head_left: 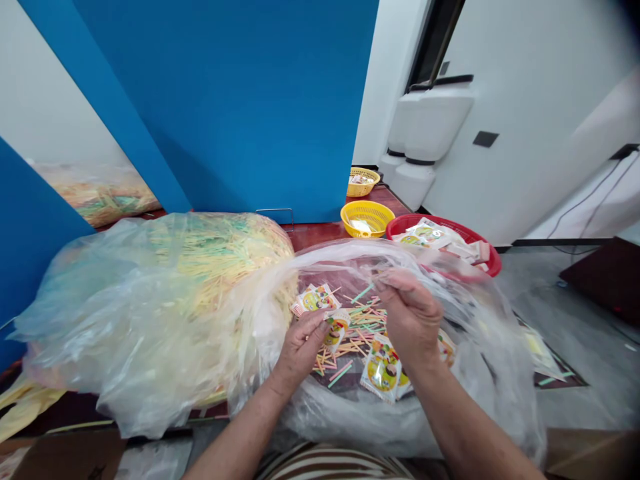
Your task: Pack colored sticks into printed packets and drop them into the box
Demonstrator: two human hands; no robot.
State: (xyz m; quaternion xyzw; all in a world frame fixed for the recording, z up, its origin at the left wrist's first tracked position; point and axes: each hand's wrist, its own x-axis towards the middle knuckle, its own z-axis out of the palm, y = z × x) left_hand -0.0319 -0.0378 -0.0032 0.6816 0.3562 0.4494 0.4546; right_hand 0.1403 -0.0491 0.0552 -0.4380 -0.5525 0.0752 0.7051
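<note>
Left hand (301, 347) nearly closed, packet (338, 328) pinched between thumb and fingers, over the open bag (345, 403); packet white, printed yellow, orange and green; right hand (414, 320) beside it, fingers bent, tips blurred, cannot tell whether they grip anything; open bag has pastel sticks (363, 330) scattered, loose packets (383, 368) among them; full bag (220, 267) at left, stuffed with yellow and green sticks; red basket (495, 262) heaped with packets; near yellow basket (386, 217), a little white stuff inside.
</note>
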